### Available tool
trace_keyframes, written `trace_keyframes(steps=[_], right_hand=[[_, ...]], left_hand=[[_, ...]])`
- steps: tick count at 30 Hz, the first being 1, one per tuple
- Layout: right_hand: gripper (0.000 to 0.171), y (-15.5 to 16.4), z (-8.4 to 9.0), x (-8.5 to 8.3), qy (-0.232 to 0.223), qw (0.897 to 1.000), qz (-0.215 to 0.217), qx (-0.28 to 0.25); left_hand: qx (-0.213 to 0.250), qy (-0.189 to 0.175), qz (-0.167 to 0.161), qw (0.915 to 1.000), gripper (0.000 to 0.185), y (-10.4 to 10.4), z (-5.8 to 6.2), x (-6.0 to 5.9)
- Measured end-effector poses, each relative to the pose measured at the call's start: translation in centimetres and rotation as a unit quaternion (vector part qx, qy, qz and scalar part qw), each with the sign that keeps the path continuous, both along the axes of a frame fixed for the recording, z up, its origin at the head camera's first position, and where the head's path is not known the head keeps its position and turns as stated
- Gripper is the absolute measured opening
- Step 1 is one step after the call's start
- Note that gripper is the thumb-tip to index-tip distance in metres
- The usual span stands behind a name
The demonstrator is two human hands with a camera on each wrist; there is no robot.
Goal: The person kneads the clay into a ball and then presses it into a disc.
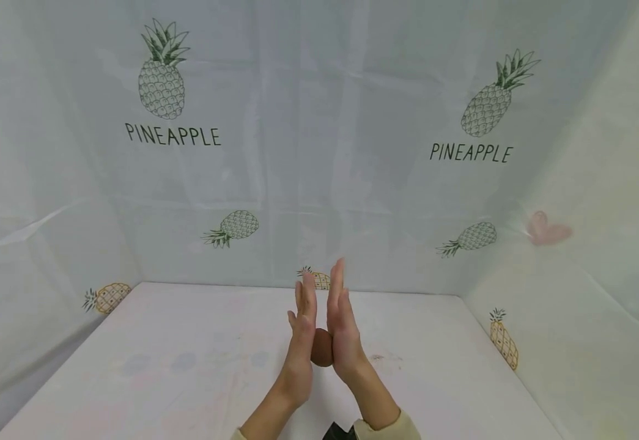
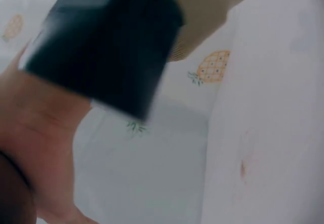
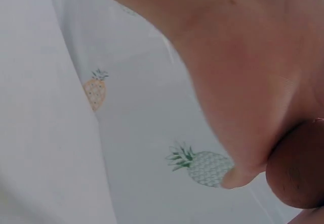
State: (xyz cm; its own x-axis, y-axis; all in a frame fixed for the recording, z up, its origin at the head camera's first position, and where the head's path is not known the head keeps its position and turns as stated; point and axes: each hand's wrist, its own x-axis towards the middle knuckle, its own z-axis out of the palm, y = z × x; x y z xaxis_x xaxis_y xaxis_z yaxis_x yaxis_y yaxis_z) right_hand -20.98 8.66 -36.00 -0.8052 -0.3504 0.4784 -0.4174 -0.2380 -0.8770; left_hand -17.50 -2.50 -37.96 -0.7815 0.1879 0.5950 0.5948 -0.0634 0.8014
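A smooth brown ball that looks like modelling clay (image 1: 321, 349) sits between my two palms, above the white table. My left hand (image 1: 300, 345) stands upright with straight fingers, its palm against the ball's left side. Facing it, my right hand (image 1: 347, 336) has straight fingers pointing up and presses the ball from the right. The right wrist view shows the ball (image 3: 297, 168) tucked against a palm, with faint marks on its surface. Only a dark part of the ball (image 2: 14, 196) shows at the lower left corner of the left wrist view.
The white tabletop (image 1: 187, 391) carries faint coloured stains and a small reddish-brown smear (image 1: 378, 357) right of the hands. Pale curtains (image 1: 308, 153) printed with pineapples enclose the back and sides. A black wrist camera mount (image 1: 339, 432) is by the right sleeve.
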Motion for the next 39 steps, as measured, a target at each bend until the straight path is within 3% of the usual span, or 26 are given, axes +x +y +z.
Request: trace_keyframes(steps=[9,17,23,29,39], right_hand=[[0.062,-1.7,-0.9,0.8,-0.041,0.995,0.086,0.015],[0.059,-2.1,-0.1,2.3,-0.031,0.995,0.093,0.02],[0.061,-1.9,0.8,3.0,0.007,0.996,0.084,0.022],[0.06,-1.1,1.4,3.1,0.034,0.998,0.052,-0.002],[0.059,0.9,1.9,1.9,0.036,0.998,-0.032,-0.05]], left_hand=[[0.03,-0.009,0.026,0.9992,0.061,-2.0,1.0,-0.7],[0.042,-0.03,0.042,0.9978,0.062,-3.1,1.1,-1.5],[0.043,-0.04,0.044,0.9973,0.062,-3.0,0.5,-2.0],[0.033,-0.038,0.019,0.9985,0.06,-1.7,-0.4,-2.2],[0.016,-0.06,-0.026,0.9978,0.055,0.6,-1.3,-1.0]])
